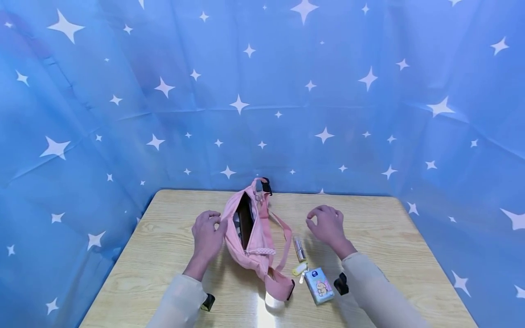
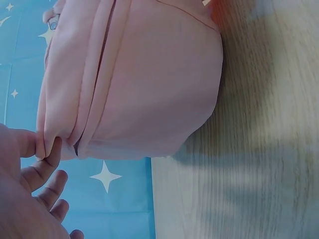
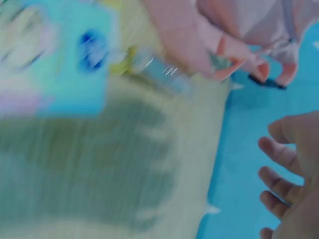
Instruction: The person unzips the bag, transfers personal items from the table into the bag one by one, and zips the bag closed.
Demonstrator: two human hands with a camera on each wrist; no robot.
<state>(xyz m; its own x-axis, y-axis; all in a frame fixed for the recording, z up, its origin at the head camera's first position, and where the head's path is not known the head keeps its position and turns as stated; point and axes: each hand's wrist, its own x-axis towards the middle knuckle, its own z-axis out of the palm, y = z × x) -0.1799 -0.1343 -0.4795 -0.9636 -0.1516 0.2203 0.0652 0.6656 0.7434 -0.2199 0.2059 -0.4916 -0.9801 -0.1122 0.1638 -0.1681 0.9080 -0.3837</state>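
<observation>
A pink waist bag (image 1: 259, 234) lies on the table with its main zip undone, and a brown lining and some contents show in the opening. My left hand (image 1: 208, 234) is at the bag's left side; in the left wrist view its thumb and forefinger pinch the fabric at the edge (image 2: 50, 142). To the right of the bag, my right hand (image 1: 328, 225) hovers over the table with loosely bent fingers and nothing in them. Nearest to it lies a small clear-and-silver tube (image 1: 300, 249). Below that are a yellow key tag (image 1: 300, 269) and a light-blue tissue pack (image 1: 319, 285) with a bear picture.
The bag's pink strap (image 1: 285, 237) loops out on its right, and a black buckle (image 1: 266, 186) sits at its far end. A blue curtain (image 1: 262, 91) with white stars stands behind the wooden table (image 1: 164, 269).
</observation>
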